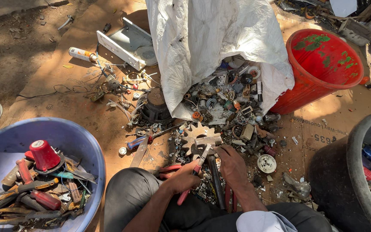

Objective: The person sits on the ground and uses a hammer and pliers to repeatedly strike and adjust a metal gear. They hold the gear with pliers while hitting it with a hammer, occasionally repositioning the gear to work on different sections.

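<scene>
My left hand (182,178) grips a red-handled hammer (196,168) whose metal head (208,141) rests over a rusty toothed gear (193,133) on the ground. My right hand (232,165) presses down on small scrap beside a dark metal rod (216,182). Both hands work over a pile of small metal and plastic scrap (226,109) that spills out of a white woven sack (202,38). I sit on the ground with my knees at the bottom of the head view.
A blue basin (76,137) at lower left holds red-handled tools and a red cone. A red bucket (305,86) stands at right, a dark tub (355,172) at far right. A white metal bracket (121,43), spray can (81,54), wires and pliers (168,169) lie on brown cardboard (86,107).
</scene>
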